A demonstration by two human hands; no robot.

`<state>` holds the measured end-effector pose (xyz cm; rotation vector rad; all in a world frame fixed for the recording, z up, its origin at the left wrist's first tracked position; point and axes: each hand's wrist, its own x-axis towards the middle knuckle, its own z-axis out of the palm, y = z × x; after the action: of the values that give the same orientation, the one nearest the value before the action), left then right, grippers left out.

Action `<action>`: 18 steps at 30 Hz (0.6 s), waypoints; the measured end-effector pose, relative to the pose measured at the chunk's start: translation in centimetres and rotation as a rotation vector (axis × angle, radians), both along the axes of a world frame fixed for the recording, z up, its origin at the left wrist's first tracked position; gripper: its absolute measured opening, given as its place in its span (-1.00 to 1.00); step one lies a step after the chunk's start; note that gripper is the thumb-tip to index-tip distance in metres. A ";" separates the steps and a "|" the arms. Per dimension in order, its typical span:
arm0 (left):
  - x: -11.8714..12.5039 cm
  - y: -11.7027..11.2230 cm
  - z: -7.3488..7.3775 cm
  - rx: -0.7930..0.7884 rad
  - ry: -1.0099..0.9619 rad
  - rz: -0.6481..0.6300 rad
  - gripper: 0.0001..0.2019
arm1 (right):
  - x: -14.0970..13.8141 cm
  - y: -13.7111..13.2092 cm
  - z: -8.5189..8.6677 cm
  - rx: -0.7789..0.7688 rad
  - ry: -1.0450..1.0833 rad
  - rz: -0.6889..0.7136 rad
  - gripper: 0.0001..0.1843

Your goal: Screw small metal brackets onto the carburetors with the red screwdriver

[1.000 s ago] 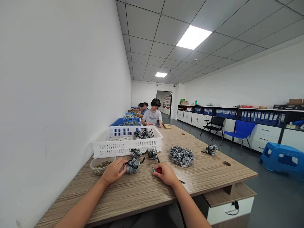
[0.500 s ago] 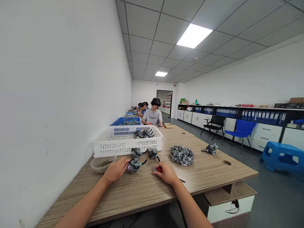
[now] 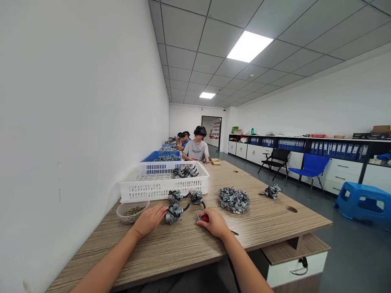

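My left hand (image 3: 150,219) rests on the wooden table (image 3: 189,244), fingers curled round a grey metal carburetor (image 3: 174,212). My right hand (image 3: 214,223) is closed on a red-handled tool (image 3: 204,218) just to its right; the tool's dark tip (image 3: 234,233) sticks out behind the wrist. Two more carburetors (image 3: 175,196) (image 3: 196,197) lie just beyond, in front of a white plastic crate (image 3: 161,182) with several more inside. A clear bowl of small screws (image 3: 132,212) sits left of my left hand.
A clear dish of grey metal parts (image 3: 233,200) and a lone carburetor (image 3: 271,191) lie to the right. A cable hole (image 3: 291,209) is near the table's right edge. Other people (image 3: 196,147) work further down. A blue stool (image 3: 363,202) and chairs (image 3: 308,167) stand on the right.
My left hand has slid the carburetor slightly right, toward my right hand. My right hand has stayed in place on the red-handled tool.
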<state>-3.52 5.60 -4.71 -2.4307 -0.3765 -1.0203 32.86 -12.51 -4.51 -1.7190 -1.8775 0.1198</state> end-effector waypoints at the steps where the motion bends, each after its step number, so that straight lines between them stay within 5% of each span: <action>1: 0.0 -0.1 0.1 0.000 0.004 -0.006 -0.77 | 0.0 0.0 0.0 0.000 -0.001 -0.001 -0.65; 18: -0.1 -2.7 1.6 -0.081 0.131 -0.092 -0.65 | -0.1 -0.3 0.3 -0.010 0.006 0.006 -0.64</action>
<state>-3.67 2.92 -3.15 -2.5917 -0.2685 -0.8933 32.75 -12.78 -4.24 -1.7179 -1.8809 0.1374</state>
